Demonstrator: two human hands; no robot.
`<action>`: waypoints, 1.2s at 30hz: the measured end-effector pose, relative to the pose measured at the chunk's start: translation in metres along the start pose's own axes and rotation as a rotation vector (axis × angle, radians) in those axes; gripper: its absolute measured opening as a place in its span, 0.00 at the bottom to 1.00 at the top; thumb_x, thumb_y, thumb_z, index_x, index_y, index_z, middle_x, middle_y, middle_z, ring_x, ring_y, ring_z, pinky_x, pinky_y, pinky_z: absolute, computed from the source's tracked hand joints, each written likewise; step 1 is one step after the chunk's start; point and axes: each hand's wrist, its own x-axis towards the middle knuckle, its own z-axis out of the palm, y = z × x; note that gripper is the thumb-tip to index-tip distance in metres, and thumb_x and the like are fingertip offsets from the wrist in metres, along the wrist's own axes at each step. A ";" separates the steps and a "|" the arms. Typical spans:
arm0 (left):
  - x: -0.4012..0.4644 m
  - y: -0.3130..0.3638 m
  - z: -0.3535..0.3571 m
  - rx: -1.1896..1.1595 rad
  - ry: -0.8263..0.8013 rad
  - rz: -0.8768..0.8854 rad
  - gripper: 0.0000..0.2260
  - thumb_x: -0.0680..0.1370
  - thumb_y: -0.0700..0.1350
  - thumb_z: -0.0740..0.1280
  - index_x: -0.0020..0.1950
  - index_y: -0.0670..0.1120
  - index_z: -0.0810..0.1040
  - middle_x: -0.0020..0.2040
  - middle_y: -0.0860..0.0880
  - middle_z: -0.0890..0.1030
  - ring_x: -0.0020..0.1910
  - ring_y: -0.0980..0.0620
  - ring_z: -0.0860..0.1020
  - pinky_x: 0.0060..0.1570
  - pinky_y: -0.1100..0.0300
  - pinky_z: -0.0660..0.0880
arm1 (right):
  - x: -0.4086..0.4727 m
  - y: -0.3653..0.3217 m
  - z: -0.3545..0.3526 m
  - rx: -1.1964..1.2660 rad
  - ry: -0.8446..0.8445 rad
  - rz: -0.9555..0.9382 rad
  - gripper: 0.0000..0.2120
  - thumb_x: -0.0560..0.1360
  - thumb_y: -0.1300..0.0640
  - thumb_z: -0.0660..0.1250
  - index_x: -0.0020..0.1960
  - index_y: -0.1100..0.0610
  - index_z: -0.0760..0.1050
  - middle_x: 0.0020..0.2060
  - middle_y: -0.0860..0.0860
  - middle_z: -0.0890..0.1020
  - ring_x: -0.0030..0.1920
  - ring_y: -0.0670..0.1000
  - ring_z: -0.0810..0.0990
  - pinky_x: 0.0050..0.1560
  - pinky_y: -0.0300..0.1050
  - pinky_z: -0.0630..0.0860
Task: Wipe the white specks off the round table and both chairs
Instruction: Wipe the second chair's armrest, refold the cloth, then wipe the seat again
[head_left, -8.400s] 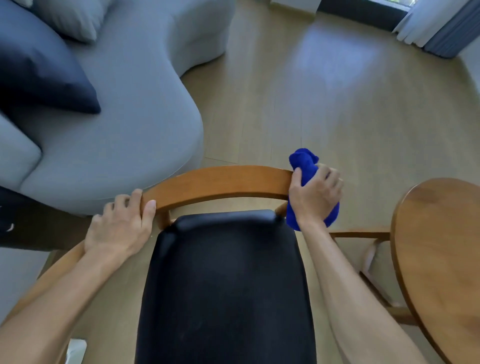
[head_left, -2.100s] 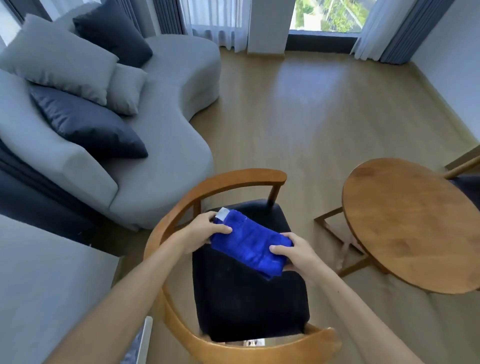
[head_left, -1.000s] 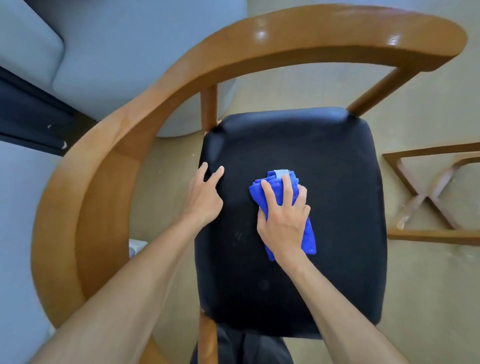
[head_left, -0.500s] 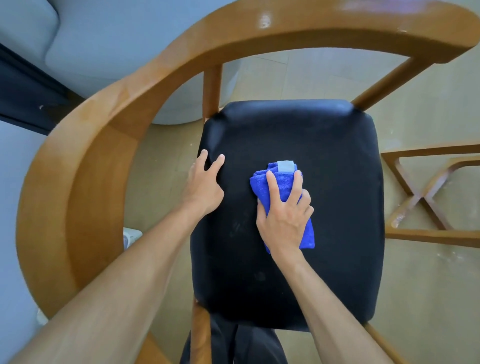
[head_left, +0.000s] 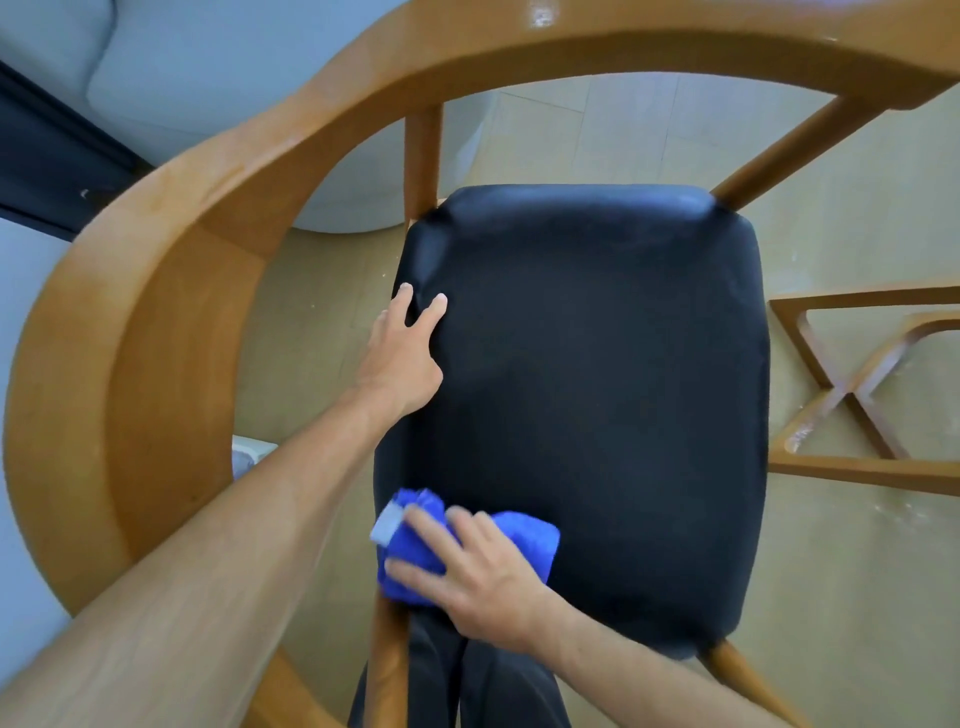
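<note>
The right hand (head_left: 483, 577) presses a bunched blue cloth (head_left: 524, 540) flat-fingered on the near-left corner of the black seat (head_left: 597, 395), probably to sweep specks off the edge. The left hand (head_left: 402, 353), fingers relaxed, rests on the seat's left side, steadying the wooden chair (head_left: 171, 312).

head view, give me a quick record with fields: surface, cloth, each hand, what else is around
surface: black seat of a chair with a curved wooden backrest
cloth: blue cloth, bunched, at the near left corner of the seat
right hand: right hand lies on the cloth, pressing it to the seat; blurred
left hand: left hand rests on the seat's left edge, fingers straight
around: wooden table base on the floor to the right; grey sofa at upper left
</note>
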 end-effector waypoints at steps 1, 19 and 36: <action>0.000 0.001 0.000 -0.003 0.002 -0.004 0.37 0.73 0.31 0.54 0.77 0.59 0.54 0.79 0.56 0.44 0.77 0.50 0.48 0.66 0.55 0.62 | -0.011 0.001 0.001 -0.023 -0.069 -0.123 0.19 0.77 0.62 0.54 0.63 0.49 0.74 0.65 0.61 0.74 0.42 0.58 0.72 0.39 0.49 0.66; 0.002 0.000 0.011 0.125 0.066 -0.019 0.35 0.74 0.34 0.55 0.77 0.59 0.53 0.79 0.54 0.44 0.76 0.49 0.50 0.67 0.50 0.63 | -0.030 0.094 -0.049 -0.104 0.120 0.214 0.20 0.70 0.64 0.61 0.59 0.50 0.78 0.63 0.62 0.75 0.39 0.59 0.74 0.38 0.51 0.69; -0.001 0.021 0.032 0.246 0.160 -0.069 0.29 0.77 0.47 0.60 0.76 0.49 0.55 0.79 0.47 0.45 0.75 0.44 0.50 0.61 0.41 0.66 | -0.063 0.255 -0.125 -0.222 0.298 0.958 0.27 0.70 0.57 0.67 0.68 0.45 0.68 0.70 0.59 0.69 0.50 0.64 0.73 0.43 0.56 0.76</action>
